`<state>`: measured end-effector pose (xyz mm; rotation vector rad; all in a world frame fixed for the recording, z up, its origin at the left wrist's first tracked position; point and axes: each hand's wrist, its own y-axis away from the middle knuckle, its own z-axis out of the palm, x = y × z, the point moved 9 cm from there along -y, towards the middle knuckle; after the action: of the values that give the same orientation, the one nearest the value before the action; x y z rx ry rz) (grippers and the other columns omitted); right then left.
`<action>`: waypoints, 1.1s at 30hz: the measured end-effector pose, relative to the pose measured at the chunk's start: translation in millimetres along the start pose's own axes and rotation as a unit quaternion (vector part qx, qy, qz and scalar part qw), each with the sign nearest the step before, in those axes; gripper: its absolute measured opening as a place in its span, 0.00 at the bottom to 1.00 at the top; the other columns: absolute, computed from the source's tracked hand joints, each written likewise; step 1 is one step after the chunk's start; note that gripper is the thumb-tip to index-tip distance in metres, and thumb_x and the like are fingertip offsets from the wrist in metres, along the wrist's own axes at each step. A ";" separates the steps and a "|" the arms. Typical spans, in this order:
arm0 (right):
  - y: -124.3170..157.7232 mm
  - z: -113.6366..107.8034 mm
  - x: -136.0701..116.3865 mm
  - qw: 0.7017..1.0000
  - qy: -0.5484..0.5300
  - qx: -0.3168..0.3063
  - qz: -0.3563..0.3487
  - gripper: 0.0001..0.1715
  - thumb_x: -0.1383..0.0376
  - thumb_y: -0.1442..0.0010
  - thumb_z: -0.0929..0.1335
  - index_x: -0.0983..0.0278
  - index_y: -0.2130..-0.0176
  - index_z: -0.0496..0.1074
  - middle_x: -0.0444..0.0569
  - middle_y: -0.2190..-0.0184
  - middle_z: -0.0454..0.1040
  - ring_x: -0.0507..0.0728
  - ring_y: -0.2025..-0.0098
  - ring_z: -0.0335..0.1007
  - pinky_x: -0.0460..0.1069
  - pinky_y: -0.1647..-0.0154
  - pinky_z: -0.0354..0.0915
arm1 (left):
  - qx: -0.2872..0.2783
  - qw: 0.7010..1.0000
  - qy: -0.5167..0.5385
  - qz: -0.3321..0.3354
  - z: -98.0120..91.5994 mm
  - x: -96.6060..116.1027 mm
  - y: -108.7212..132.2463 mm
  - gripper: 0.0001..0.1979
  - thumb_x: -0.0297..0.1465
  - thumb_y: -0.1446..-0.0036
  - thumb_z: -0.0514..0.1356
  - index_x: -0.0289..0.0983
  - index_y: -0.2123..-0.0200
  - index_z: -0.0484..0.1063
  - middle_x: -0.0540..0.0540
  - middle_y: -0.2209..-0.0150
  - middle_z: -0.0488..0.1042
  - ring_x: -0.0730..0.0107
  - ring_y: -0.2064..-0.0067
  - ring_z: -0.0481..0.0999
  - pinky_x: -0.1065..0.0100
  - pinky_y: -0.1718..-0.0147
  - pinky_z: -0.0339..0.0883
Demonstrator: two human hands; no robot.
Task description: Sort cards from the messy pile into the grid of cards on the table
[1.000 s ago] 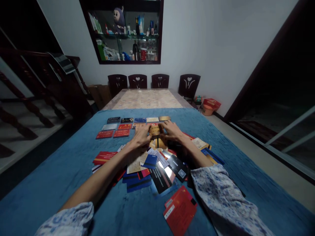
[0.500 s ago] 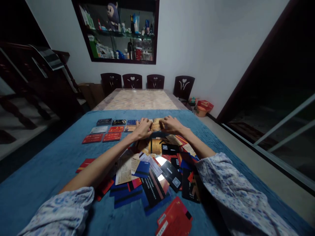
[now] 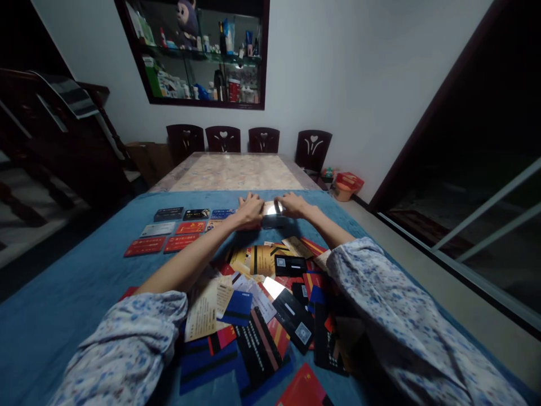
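Note:
Over the far part of the blue cloth, my two hands meet at a glossy card (image 3: 271, 209) whose face is washed out by glare. My left hand (image 3: 251, 210) has its fingers closed at the card's left edge. At its right edge, my right hand (image 3: 293, 204) pinches it. Below the hands lies a loose, overlapping heap of cards, among them a gold card (image 3: 262, 260), a black card with a square code (image 3: 295, 327) and a blue card (image 3: 238, 308). Left of my left hand, several cards lie in rows, including a red card (image 3: 145, 246) and a white card (image 3: 158, 229).
The blue cloth (image 3: 71, 304) covers the near part of the table, and the patterned tabletop (image 3: 236, 171) shows beyond it. Dark chairs (image 3: 313, 150) stand at the far end. A red card (image 3: 305, 389) lies near the bottom of the view.
The card between my hands showed a gold face before and now reflects bright light. My hands sit slightly farther from the heap, and the view has shifted a little.

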<state>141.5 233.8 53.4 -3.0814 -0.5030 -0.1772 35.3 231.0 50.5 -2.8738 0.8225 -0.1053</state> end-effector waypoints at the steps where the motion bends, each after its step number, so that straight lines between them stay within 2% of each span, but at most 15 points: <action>1: -3.4 1.3 1.9 1.000 0.002 -0.004 0.005 0.22 0.61 0.38 0.68 0.59 0.45 0.71 0.60 0.46 0.71 0.68 0.43 0.65 0.59 0.51 0.65 | -0.005 1.000 -0.004 -0.001 2.5 -0.9 -4.6 0.13 0.30 0.43 0.57 0.34 0.55 0.74 0.33 0.48 0.69 0.43 0.43 0.61 0.43 0.49 0.61; 5: -17.1 9.0 8.1 1.000 0.007 -0.021 0.020 0.21 0.60 0.38 0.67 0.58 0.45 0.72 0.60 0.46 0.73 0.68 0.42 0.66 0.59 0.50 0.65 | -0.018 1.000 -0.012 -0.011 13.8 -7.3 -22.1 0.14 0.30 0.44 0.57 0.37 0.54 0.75 0.34 0.48 0.70 0.44 0.43 0.61 0.42 0.48 0.60; 9: -28.9 18.4 11.5 0.998 -0.001 -0.052 0.028 0.22 0.57 0.39 0.68 0.57 0.46 0.74 0.57 0.48 0.75 0.66 0.46 0.70 0.56 0.52 0.67 | -0.035 0.999 -0.010 -0.016 25.1 -12.8 -36.1 0.16 0.29 0.48 0.58 0.38 0.55 0.76 0.35 0.48 0.71 0.42 0.42 0.60 0.41 0.47 0.58; 12: -34.2 22.1 11.9 0.998 0.000 -0.064 0.026 0.23 0.59 0.40 0.69 0.56 0.46 0.74 0.56 0.48 0.77 0.64 0.47 0.72 0.53 0.54 0.68 | -0.051 0.998 -0.014 -0.019 31.5 -14.6 -42.2 0.15 0.29 0.49 0.58 0.37 0.58 0.77 0.35 0.50 0.74 0.41 0.42 0.60 0.41 0.48 0.58; 20: -47.7 39.9 15.7 0.995 -0.028 -0.085 0.031 0.25 0.63 0.41 0.69 0.58 0.44 0.74 0.56 0.46 0.77 0.63 0.49 0.75 0.51 0.55 0.69 | -0.078 0.997 -0.005 -0.024 43.4 -15.6 -47.2 0.14 0.27 0.50 0.57 0.35 0.60 0.78 0.35 0.54 0.78 0.41 0.44 0.62 0.38 0.47 0.57; 26: -54.5 50.5 14.7 0.995 -0.038 -0.095 0.013 0.24 0.68 0.42 0.68 0.60 0.46 0.75 0.53 0.48 0.78 0.59 0.48 0.75 0.46 0.56 0.67 | -0.091 0.996 -0.007 -0.025 49.7 -17.4 -51.3 0.13 0.27 0.50 0.57 0.36 0.62 0.78 0.35 0.53 0.77 0.41 0.43 0.62 0.37 0.46 0.57; 33: -59.7 55.2 15.1 0.993 -0.040 -0.109 0.017 0.22 0.69 0.45 0.69 0.62 0.50 0.78 0.53 0.51 0.80 0.59 0.51 0.76 0.45 0.58 0.68 | -0.108 0.994 -0.017 -0.030 55.6 -18.7 -54.0 0.16 0.26 0.49 0.58 0.35 0.57 0.77 0.35 0.49 0.75 0.43 0.41 0.61 0.38 0.44 0.57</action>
<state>142.8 297.0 0.1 -3.3189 -0.4608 -0.1144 53.6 293.1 4.1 -3.0934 0.7863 0.0282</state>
